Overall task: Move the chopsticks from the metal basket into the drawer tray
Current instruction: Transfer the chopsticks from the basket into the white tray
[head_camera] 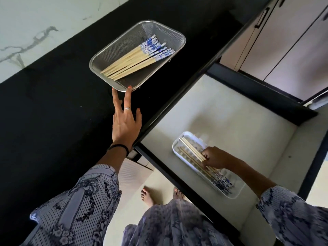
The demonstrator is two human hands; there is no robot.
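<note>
left hand: straight fingers steady metal basket rim | right hand: grasping chopsticks, aligning them in drawer tray

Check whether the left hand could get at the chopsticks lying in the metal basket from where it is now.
Probably yes. The left hand has straight fingers touching the near rim of the metal basket, which is open-topped, and the chopsticks lie uncovered just past the rim. Nothing stands between them.

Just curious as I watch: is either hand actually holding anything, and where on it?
The right hand pinches chopsticks over the white tray, near mid-length. The left hand holds nothing; fingertips touch the metal basket rim.
</note>
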